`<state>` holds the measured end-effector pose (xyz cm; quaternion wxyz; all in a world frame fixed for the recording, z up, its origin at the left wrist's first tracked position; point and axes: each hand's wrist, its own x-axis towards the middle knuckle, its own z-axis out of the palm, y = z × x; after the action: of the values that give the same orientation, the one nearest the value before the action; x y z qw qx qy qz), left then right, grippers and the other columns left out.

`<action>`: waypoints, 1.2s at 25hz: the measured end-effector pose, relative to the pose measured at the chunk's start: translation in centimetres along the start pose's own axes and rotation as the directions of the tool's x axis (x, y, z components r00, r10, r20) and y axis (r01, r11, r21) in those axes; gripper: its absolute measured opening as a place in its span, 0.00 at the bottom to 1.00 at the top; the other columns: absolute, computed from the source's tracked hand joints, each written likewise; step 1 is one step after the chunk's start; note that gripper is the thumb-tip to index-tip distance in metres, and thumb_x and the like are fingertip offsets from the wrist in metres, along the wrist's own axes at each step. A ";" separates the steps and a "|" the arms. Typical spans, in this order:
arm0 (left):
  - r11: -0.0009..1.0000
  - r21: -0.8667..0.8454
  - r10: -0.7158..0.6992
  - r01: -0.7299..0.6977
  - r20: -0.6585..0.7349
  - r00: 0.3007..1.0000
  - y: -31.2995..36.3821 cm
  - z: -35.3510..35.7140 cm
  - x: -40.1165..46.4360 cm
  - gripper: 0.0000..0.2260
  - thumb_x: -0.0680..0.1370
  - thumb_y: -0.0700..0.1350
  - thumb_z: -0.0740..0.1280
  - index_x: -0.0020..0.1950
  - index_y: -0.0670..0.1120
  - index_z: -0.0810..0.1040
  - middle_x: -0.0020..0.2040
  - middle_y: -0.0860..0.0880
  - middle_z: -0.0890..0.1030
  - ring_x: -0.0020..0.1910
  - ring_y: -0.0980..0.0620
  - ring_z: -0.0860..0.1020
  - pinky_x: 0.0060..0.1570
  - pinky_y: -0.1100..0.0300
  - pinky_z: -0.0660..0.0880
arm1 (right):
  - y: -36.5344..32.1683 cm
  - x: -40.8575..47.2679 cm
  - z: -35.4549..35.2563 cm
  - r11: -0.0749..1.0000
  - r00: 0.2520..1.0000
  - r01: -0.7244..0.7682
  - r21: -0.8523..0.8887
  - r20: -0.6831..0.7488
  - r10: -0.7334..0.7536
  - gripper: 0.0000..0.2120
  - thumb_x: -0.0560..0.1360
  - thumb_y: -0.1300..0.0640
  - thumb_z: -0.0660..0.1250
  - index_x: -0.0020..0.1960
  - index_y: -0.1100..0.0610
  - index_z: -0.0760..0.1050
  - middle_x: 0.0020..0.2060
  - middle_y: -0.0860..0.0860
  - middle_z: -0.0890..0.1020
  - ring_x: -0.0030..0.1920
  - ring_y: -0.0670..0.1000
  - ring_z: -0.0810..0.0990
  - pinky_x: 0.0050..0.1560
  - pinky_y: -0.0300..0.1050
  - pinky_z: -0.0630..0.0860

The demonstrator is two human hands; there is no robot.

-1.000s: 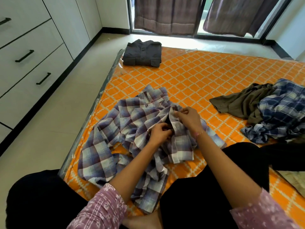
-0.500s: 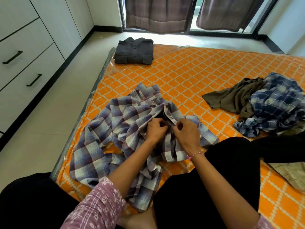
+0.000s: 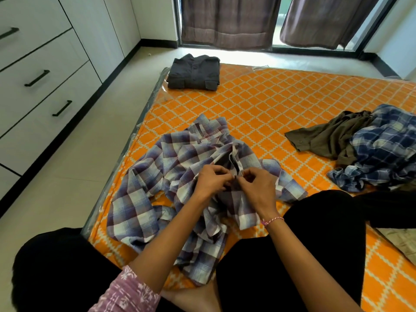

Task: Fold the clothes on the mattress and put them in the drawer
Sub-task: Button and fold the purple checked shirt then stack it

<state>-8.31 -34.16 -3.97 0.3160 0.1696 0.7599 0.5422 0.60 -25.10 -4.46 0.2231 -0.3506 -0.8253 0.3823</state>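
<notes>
Risk, placket: both hands work at the front edges of the plaid shirt (image 3: 180,176), seemingly at a button. If the two edges are matched at the wrong level, the front would likely sit skewed and the fold come out uneven.
Risk, loose sleeve: the sleeve spread toward 8 o'clock lies crumpled. Folded in as it lies, it would probably leave a lump inside the finished stack.
Risk, hem: the lower part trails toward 6 o'clock between the person's knees; a shifting leg could pin or drag it.
Left hand (image 3: 210,180): fingers curled, pinching the shirt's front edge at centre.
Right hand (image 3: 258,185): fingers curled, pinching the opposite edge, fingertips almost meeting the left hand's.
Plaid shirt, look: purple, blue and white checks, thin woven cloth, open and rumpled, collar pointing to 12 o'clock.
Plaid shirt, place: on the orange mattress (image 3: 281,102), just in front of the seated person.
Folded dark shirt (image 3: 194,72): neat rectangle at 12 o'clock, on the mattress's far left corner.
Unfolded pile: an olive garment (image 3: 326,138) and a blue checked garment (image 3: 382,149), heaped together at 3 o'clock.
Drawers (image 3: 45,86): white fronts with dark handles, at 10 o'clock across the floor, all closed.
Progress, judged: one garment folded, none yet put away.
</notes>
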 end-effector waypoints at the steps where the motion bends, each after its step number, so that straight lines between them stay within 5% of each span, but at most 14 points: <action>1: 1.000 0.022 -0.006 0.007 -0.025 1.000 0.0 0.2 -0.1 0.03 0.74 0.37 0.69 0.41 0.43 0.80 0.38 0.46 0.81 0.37 0.52 0.81 0.40 0.60 0.80 | -0.3 -0.4 0.0 0.998 0.999 0.028 -0.057 -0.033 -0.029 0.05 0.71 0.61 0.69 0.37 0.61 0.79 0.32 0.55 0.82 0.35 0.53 0.79 0.38 0.53 0.77; 4: 0.998 0.064 0.015 -0.011 -0.060 0.998 0.3 0.4 -0.1 0.02 0.74 0.37 0.69 0.41 0.42 0.81 0.38 0.44 0.82 0.37 0.50 0.82 0.40 0.58 0.81 | -1.1 -1.3 0.3 0.988 0.997 0.036 -0.147 -0.067 -0.047 0.05 0.71 0.59 0.69 0.38 0.61 0.80 0.34 0.55 0.82 0.36 0.54 0.79 0.36 0.50 0.76; 9: 0.999 -0.016 0.039 -0.037 0.129 0.991 1.1 -0.5 -0.6 0.05 0.75 0.33 0.68 0.40 0.42 0.78 0.37 0.46 0.80 0.33 0.56 0.81 0.34 0.68 0.77 | -0.8 -0.9 -0.1 0.981 0.994 -0.110 0.158 -0.002 0.112 0.06 0.72 0.63 0.68 0.39 0.60 0.83 0.34 0.52 0.83 0.37 0.51 0.82 0.40 0.47 0.79; 16: 0.994 -0.092 0.062 -0.063 -0.019 0.998 0.4 1.1 -0.6 0.01 0.74 0.33 0.69 0.44 0.36 0.80 0.38 0.42 0.81 0.36 0.50 0.82 0.40 0.59 0.81 | -0.8 -0.3 -0.5 0.996 0.996 -0.087 0.027 0.035 0.086 0.07 0.71 0.65 0.66 0.36 0.65 0.81 0.31 0.59 0.82 0.36 0.58 0.80 0.38 0.52 0.76; 19: 0.995 -0.005 0.097 -0.097 -0.058 0.994 0.5 1.0 -0.4 0.01 0.73 0.34 0.70 0.44 0.37 0.81 0.40 0.41 0.82 0.37 0.49 0.82 0.42 0.57 0.81 | -0.5 0.1 -0.8 0.941 0.967 -0.240 0.239 0.144 0.210 0.09 0.74 0.65 0.64 0.37 0.65 0.80 0.33 0.59 0.82 0.36 0.57 0.81 0.40 0.51 0.80; 21: 0.994 -0.002 0.109 -0.109 -0.048 0.993 0.4 0.9 -0.4 0.02 0.73 0.35 0.70 0.45 0.38 0.81 0.40 0.42 0.82 0.36 0.50 0.82 0.40 0.60 0.81 | -0.6 0.4 -1.8 0.821 0.910 -0.396 0.411 0.298 0.289 0.08 0.76 0.66 0.64 0.41 0.64 0.80 0.33 0.57 0.81 0.35 0.52 0.80 0.37 0.40 0.81; 23: 0.994 -0.040 0.099 -0.101 -0.048 0.994 0.1 1.0 -0.5 0.03 0.74 0.35 0.70 0.47 0.37 0.81 0.41 0.41 0.82 0.36 0.51 0.82 0.38 0.64 0.80 | -0.4 0.6 -2.2 0.852 0.918 -0.350 0.389 0.323 0.230 0.05 0.74 0.67 0.67 0.42 0.63 0.81 0.34 0.56 0.82 0.36 0.51 0.81 0.36 0.37 0.80; 25: 0.993 -0.081 0.078 -0.085 -0.079 0.994 0.1 1.4 -0.5 0.05 0.75 0.34 0.68 0.49 0.37 0.81 0.42 0.43 0.82 0.38 0.52 0.82 0.39 0.65 0.80 | -0.2 0.7 -1.7 0.949 0.968 -0.195 0.246 0.203 0.146 0.04 0.72 0.65 0.69 0.40 0.60 0.82 0.36 0.56 0.83 0.38 0.51 0.82 0.39 0.42 0.80; 30: 0.979 -0.197 0.013 -0.044 -0.154 0.988 -0.3 2.1 -0.1 0.06 0.74 0.39 0.71 0.50 0.44 0.79 0.47 0.43 0.83 0.46 0.49 0.82 0.48 0.53 0.81 | -0.7 0.5 -0.5 0.978 0.994 0.109 -0.176 0.025 -0.106 0.04 0.72 0.60 0.68 0.41 0.61 0.81 0.37 0.56 0.84 0.38 0.53 0.81 0.38 0.48 0.77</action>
<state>-6.82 -32.79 -4.68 0.2648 0.1063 0.7210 0.6314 0.32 -24.84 -3.53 0.2048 -0.3210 -0.8755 0.2975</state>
